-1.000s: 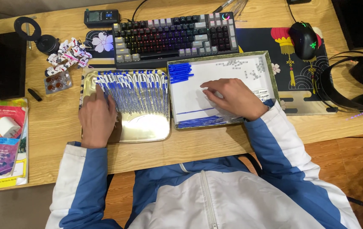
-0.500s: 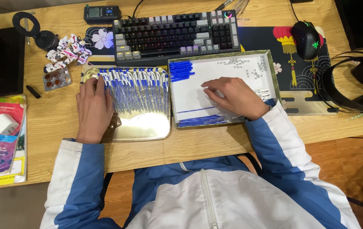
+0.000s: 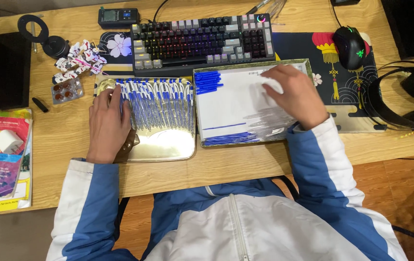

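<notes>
Head view: a person in a blue and white jacket sits at a wooden tabletop (image 3: 245, 162), both hands on two trays.
Left hand (image 3: 108, 123): lies flat and open, palm down, on the left part of the gold tray (image 3: 163, 147), fingers touching the nearest pens.
Pens (image 3: 161, 99): a row of white and blue ones laid side by side across the far half of the gold tray (the near half is bare metal).
Right hand (image 3: 296, 96): rests on the white tray (image 3: 236, 104), fingers curled at its far right corner; whether it pinches anything I cannot tell, since the spot is blurred.
White tray: just right of the gold one, with blue caps (image 3: 208, 82) heaped in its far left corner.
Behind the trays: a keyboard (image 3: 202, 43) and, to the right, a black mouse (image 3: 349, 46) on a dark mat.
</notes>
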